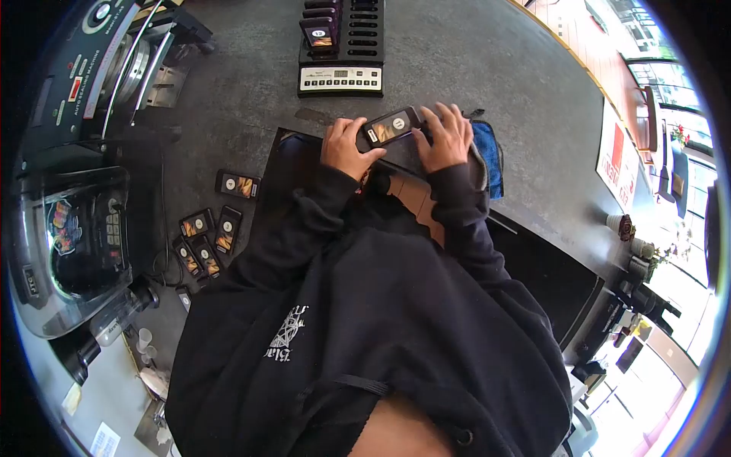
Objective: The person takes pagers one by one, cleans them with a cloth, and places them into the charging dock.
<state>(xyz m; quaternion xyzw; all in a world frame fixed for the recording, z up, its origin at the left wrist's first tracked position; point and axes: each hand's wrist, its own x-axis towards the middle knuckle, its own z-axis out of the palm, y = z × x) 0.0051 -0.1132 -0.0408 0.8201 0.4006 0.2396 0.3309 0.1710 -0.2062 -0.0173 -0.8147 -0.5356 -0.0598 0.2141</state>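
Observation:
A black guest pager (391,127) with a round number label, seemingly 11, and a food picture lies level between my hands, above the counter's near edge. My left hand (346,148) grips its left end, thumb below and fingers above. At the other end, my right hand (445,139) has its thumb and forefinger around the pager's edge, the other fingers bent. Beyond my hands stands a charging base (341,81) with numbered buttons. Several pagers, one of them a pager marked 12 (318,33), stand upright in its left row; slots in its right row show bare.
Several loose pagers (227,228) lie on the dark counter (251,84) to my left. An auto sealing machine (91,68) and another black appliance (72,244) stand further left. A blue cloth item (489,160) is beside my right wrist. A red-and-white sign (615,156) lies at right.

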